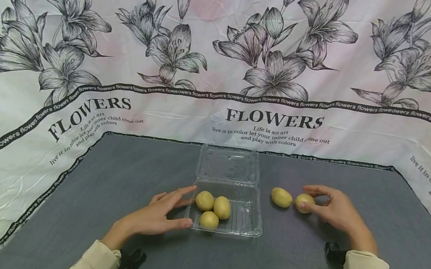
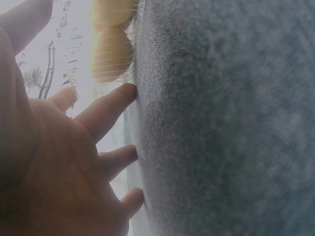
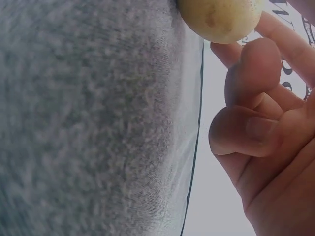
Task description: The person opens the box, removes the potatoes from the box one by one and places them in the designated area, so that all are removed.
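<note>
Potato [image 1: 303, 201] pinched in right hand [image 1: 340, 213], right of the box [image 1: 244, 209]. Left hand [image 1: 158, 215], fingers spread, beside the box's left wall.

Left hand [image 2: 64, 147] hogs 7 to 10 o'clock, palm showing, fingers spread. Two yellow roundish fruits [image 2: 112, 55] sit at 11, touching, behind some clear ridged plastic [image 2: 83, 64]. Super blurry grey tabletop [image 2: 226, 118] eats up 1 through 5 o'clock.

The right wrist view's top edge cuts off the round yellow produce piece [image 3: 219, 19]; the flat grey bench [image 2: 231, 123] blurs in the left wrist view.
</note>
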The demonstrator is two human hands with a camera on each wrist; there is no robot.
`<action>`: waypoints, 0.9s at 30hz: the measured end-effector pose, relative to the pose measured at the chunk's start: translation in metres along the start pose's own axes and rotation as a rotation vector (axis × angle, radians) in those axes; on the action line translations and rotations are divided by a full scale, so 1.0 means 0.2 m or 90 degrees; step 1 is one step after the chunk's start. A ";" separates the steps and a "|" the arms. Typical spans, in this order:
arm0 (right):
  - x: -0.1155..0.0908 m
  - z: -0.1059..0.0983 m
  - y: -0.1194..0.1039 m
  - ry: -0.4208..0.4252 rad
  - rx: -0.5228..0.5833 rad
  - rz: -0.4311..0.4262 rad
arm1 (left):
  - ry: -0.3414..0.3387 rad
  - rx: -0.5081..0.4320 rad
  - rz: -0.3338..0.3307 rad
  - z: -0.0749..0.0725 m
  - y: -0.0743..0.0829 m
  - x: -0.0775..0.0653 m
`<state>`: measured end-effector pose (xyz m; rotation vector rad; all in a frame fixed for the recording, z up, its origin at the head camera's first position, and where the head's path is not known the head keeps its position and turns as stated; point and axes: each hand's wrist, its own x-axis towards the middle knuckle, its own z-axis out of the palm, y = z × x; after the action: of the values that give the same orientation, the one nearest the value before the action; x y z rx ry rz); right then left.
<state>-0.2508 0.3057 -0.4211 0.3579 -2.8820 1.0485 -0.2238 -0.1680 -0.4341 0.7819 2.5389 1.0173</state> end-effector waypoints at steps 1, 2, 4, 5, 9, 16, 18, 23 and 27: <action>0.00 0.00 0.00 0.003 -0.004 -0.001 | 0.000 0.000 0.001 0.00 0.00 0.00; 0.00 0.00 -0.01 0.007 -0.008 0.000 | 0.000 0.000 0.001 0.00 0.00 0.00; 0.00 -0.01 -0.01 0.012 -0.016 0.001 | 0.000 0.000 0.001 0.00 0.00 0.00; 0.00 -0.01 -0.02 0.016 -0.019 0.002 | 0.000 0.001 0.001 0.00 0.00 0.00; 0.01 -0.01 -0.04 0.027 -0.022 0.012 | 0.001 0.001 0.000 0.00 -0.01 0.00; 0.02 -0.02 -0.08 0.048 -0.014 0.018 | 0.001 -0.002 -0.002 0.00 0.00 0.00; 0.02 -0.01 -0.10 0.058 -0.010 0.010 | 0.002 -0.003 -0.002 0.00 0.00 0.00; 0.03 0.01 -0.14 0.073 0.004 -0.019 | 0.003 -0.001 -0.001 0.00 0.00 0.00; 0.04 0.02 -0.20 0.077 0.020 -0.056 | 0.004 -0.002 -0.004 0.00 0.00 0.00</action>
<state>-0.2491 0.2706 -0.3980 0.4043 -2.7196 1.0634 -0.2240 -0.1681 -0.4346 0.7717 2.5426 1.0229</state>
